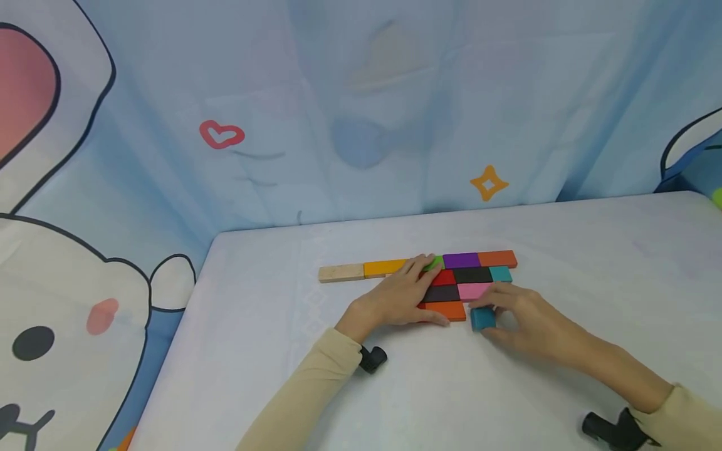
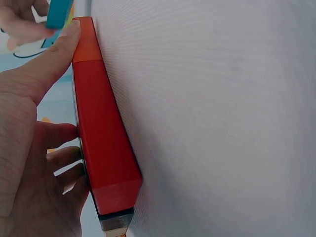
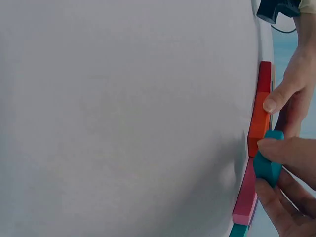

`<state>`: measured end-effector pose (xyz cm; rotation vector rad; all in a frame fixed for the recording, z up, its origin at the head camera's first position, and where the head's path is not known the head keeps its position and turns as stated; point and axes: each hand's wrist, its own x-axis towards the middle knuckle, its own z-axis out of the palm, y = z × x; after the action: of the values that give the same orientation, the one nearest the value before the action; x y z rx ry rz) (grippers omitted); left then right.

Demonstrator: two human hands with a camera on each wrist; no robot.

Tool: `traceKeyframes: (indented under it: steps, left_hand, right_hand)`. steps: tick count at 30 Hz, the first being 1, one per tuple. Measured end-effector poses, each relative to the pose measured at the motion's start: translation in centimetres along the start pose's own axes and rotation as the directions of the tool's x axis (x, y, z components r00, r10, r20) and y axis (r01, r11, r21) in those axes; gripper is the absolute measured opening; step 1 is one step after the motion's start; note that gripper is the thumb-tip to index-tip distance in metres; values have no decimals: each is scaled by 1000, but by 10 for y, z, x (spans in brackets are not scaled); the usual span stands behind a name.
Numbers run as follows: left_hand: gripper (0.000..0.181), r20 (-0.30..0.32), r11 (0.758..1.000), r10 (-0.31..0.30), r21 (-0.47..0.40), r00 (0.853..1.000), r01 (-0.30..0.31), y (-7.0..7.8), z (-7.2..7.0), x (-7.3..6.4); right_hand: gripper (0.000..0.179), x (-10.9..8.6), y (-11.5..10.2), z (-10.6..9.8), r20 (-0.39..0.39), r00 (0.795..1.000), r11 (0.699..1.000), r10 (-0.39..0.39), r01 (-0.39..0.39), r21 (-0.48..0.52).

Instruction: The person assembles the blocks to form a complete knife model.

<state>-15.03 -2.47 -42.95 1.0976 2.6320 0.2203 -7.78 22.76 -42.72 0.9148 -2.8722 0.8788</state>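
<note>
Coloured blocks lie in several staggered rows on the white-covered table. My left hand (image 1: 397, 294) rests over the left part of the rows, its fingers spread across the blocks and its thumb along the orange block (image 1: 445, 311) of the nearest row. A red block (image 2: 106, 133) continues that row in the left wrist view, mostly hidden by the hand from the head. Between thumb and fingertips, my right hand (image 1: 524, 319) pinches a short teal block (image 1: 482, 319), just right of the orange block's end. A pink block (image 1: 474, 291) lies directly behind it.
The farthest row has a plain wood block (image 1: 341, 273), a yellow block (image 1: 383, 269), a purple block (image 1: 460, 260) and another orange block (image 1: 497, 259). A second teal block (image 1: 500, 274) ends the row before it. A patterned blue curtain (image 1: 361, 125) hangs behind the table (image 1: 254, 351).
</note>
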Motion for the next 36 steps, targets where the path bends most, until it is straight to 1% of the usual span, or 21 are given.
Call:
traceKeyframes:
  steps: [3, 6, 9, 13, 18, 22, 30, 36]
  left_hand:
    - [102, 2, 1000, 2, 6, 1000, -2, 0, 0, 1]
    - [102, 2, 1000, 8, 14, 1000, -8, 0, 0, 2]
    - [102, -3, 1000, 13, 27, 1000, -13, 1, 0, 3]
    - [103, -8, 999, 14, 38, 1000, -14, 1, 0, 4]
    - [102, -5, 999, 17, 31, 1000, -17, 1, -1, 3]
    - [102, 1, 1000, 17, 15, 1000, -17, 1, -1, 1]
    - [102, -3, 1000, 15, 18, 1000, -15, 0, -1, 1]
    - [102, -4, 1000, 17, 20, 1000, -17, -2, 1, 0]
  right_hand:
    - [43, 6, 3, 1, -64, 997, 999, -33, 31, -26]
    - [42, 11, 3, 3, -96, 993, 996, -66, 61, -58]
    - [41, 14, 1, 5, -111, 990, 992, -87, 77, -97]
    - [40, 15, -1, 7, -112, 989, 988, -94, 79, -134]
    - [41, 16, -2, 9, -109, 991, 988, -73, 57, -141]
    - [41, 17, -2, 10, -100, 992, 987, -74, 58, -153]
    - [41, 17, 0, 12, -110, 986, 977, -121, 98, -192]
    - [38, 17, 3, 15, -101, 976, 963, -190, 165, -214]
